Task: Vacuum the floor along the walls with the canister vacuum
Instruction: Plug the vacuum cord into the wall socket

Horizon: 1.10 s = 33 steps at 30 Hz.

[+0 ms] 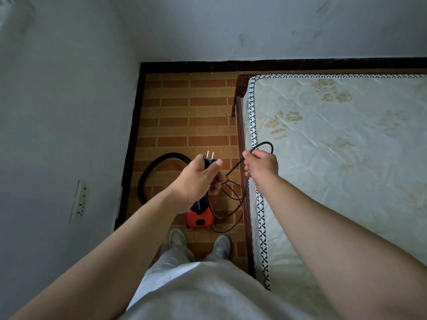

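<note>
Head view: a narrow strip of brick-patterned floor (184,107) is seen between a pale wall (57,112) on the left and a bare mattress (335,146) on the right. The red canister vacuum (200,218) is parked on that strip, just ahead of the person's shoes (176,239) and nearer the bed's edge than the wall. Its black hose (169,155) is curved across the floor toward the wall's dark skirting.

The plug (48,158) is gripped by the left hand (198,181), fingers and thumb wrapped round its body so that the two prongs are left bare and pointing away from the palm, ready to be pushed in. A loop of the cord (234,167) is pinched in the right hand (261,165), raised over the mattress edge; the slack is probably held up this way so that it is kept off the floor and clear of the hose. More cord is draped in loose coils down to the vacuum.

A socket (79,200) is mounted low on the left wall, well apart from the plug. Nothing has been plugged in yet, so the step in hand is judged to be powering the machine; vacuuming along the walls is not yet begun. The cord is thin and limp, and tangling is a risk if the coils are let go together.
</note>
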Tool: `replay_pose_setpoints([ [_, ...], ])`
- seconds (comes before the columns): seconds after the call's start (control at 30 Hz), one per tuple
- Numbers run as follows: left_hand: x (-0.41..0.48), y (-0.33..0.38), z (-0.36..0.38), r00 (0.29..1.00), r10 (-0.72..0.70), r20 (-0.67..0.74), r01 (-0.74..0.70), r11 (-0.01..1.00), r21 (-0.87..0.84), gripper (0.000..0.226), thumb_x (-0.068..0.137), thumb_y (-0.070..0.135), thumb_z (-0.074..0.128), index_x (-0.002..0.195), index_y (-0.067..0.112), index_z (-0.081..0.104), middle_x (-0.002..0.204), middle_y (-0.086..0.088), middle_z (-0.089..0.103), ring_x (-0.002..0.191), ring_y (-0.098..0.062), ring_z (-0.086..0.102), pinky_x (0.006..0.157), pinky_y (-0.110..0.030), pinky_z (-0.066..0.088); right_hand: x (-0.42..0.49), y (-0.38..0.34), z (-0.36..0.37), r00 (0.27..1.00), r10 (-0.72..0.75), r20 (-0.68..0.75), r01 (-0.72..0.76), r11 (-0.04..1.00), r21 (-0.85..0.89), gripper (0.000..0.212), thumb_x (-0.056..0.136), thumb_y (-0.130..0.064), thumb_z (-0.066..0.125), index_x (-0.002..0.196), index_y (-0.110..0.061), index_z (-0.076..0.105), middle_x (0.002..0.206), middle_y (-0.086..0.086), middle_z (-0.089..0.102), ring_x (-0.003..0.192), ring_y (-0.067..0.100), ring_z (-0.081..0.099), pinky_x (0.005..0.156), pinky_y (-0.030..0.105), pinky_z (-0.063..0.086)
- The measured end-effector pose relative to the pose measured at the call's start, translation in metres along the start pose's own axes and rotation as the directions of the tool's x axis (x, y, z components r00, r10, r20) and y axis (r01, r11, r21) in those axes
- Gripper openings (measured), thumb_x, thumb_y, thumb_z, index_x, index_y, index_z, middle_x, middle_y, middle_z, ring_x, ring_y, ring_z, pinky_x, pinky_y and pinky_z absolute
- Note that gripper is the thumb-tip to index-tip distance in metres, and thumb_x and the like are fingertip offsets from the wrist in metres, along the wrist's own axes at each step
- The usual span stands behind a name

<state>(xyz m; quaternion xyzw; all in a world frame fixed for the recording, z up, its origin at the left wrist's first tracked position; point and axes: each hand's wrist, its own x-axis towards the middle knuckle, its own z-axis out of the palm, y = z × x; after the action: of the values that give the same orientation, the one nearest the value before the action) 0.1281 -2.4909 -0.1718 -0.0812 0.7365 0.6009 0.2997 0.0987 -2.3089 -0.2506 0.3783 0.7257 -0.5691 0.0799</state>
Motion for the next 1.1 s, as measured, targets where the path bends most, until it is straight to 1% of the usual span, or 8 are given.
replay_pose_setpoints([
  [0.17,-0.020,-0.006,-0.004,1.000,-0.026,0.008,0.026,0.999,-0.021,0.030,0.108,0.030,0.046,0.099,0.004,0.057,0.084,-0.011,0.063,0.068,-0.017,0.058,0.062,-0.024,0.052,0.006,0.016,0.014,0.998,0.064,-0.023,-0.065,0.998,-0.018,0.022,0.100,-0.019,0.065,0.082,-0.008,0.074,0.069,0.004,0.070,0.057,0.015,0.062,0.061,0.026,0.057],
  [0.3,-0.031,-0.019,-0.004,0.994,-0.107,-0.014,0.106,0.991,-0.086,0.030,0.108,0.033,0.047,0.116,0.004,0.053,0.089,-0.011,0.066,0.067,-0.014,0.060,0.060,-0.021,0.052,0.012,0.029,0.030,0.988,0.156,0.020,-0.156,0.987,0.040,0.015,0.100,-0.007,0.062,0.093,0.001,0.072,0.078,0.011,0.069,0.067,0.022,0.065,0.068,0.033,0.062],
  [0.43,-0.039,-0.035,-0.007,0.985,-0.163,-0.062,0.150,0.973,-0.173,0.030,0.107,0.033,0.049,0.117,0.005,0.051,0.088,-0.011,0.066,0.068,-0.018,0.060,0.064,-0.027,0.053,0.014,0.042,0.041,0.979,0.190,0.075,-0.186,0.980,-0.065,0.008,0.102,-0.011,0.059,0.099,-0.011,0.066,0.082,0.007,0.070,0.071,0.021,0.068,0.069,0.034,0.063],
  [0.57,-0.048,-0.052,-0.013,0.973,-0.204,-0.110,0.171,0.953,-0.251,0.032,0.107,0.035,0.050,0.116,0.004,0.052,0.084,-0.011,0.066,0.070,-0.021,0.059,0.069,-0.034,0.051,0.002,0.058,0.050,0.965,0.204,0.163,-0.174,0.969,-0.177,0.011,0.103,-0.017,0.055,0.100,-0.018,0.066,0.093,0.003,0.071,0.080,0.018,0.070,0.080,0.040,0.064],
  [0.77,-0.069,-0.066,-0.028,0.970,-0.200,-0.136,0.152,0.942,-0.299,0.032,0.108,0.034,0.048,0.119,0.005,0.053,0.084,-0.009,0.067,0.069,-0.017,0.060,0.063,-0.026,0.053,-0.041,0.072,0.066,0.949,0.184,0.254,-0.126,0.965,-0.229,0.019,0.100,-0.016,0.050,0.101,-0.017,0.069,0.088,0.001,0.069,0.074,0.016,0.065,0.065,0.033,0.056],
  [0.93,-0.085,-0.087,-0.057,0.970,-0.180,-0.161,0.098,0.903,-0.419,0.026,0.106,0.035,0.051,0.111,0.009,0.053,0.086,-0.011,0.067,0.070,-0.020,0.062,0.064,-0.030,0.052,-0.099,0.068,0.094,0.868,0.124,0.481,-0.038,0.982,-0.183,0.019,0.098,-0.017,0.054,0.102,-0.015,0.073,0.098,0.011,0.076,0.095,0.027,0.072,0.087,0.043,0.058],
  [1.03,-0.098,-0.101,-0.080,0.960,-0.188,-0.205,0.058,0.857,-0.512,0.028,0.106,0.033,0.053,0.114,0.006,0.054,0.085,-0.009,0.067,0.071,-0.017,0.065,0.068,-0.032,0.056,-0.142,0.064,0.116,0.810,0.094,0.578,-0.047,0.994,-0.097,0.029,0.100,-0.019,0.048,0.111,-0.007,0.072,0.079,0.002,0.076,0.086,0.022,0.073,0.083,0.039,0.056],
  [1.1,-0.109,-0.112,-0.098,0.949,-0.203,-0.243,0.025,0.813,-0.581,0.027,0.105,0.031,0.053,0.112,0.005,0.055,0.083,-0.008,0.066,0.070,-0.017,0.067,0.076,-0.041,0.060,-0.171,0.059,0.133,0.783,0.092,0.615,-0.072,0.996,-0.057,0.033,0.102,-0.023,0.044,0.106,-0.010,0.074,0.079,0.003,0.075,0.087,0.026,0.072,0.081,0.037,0.055],
])
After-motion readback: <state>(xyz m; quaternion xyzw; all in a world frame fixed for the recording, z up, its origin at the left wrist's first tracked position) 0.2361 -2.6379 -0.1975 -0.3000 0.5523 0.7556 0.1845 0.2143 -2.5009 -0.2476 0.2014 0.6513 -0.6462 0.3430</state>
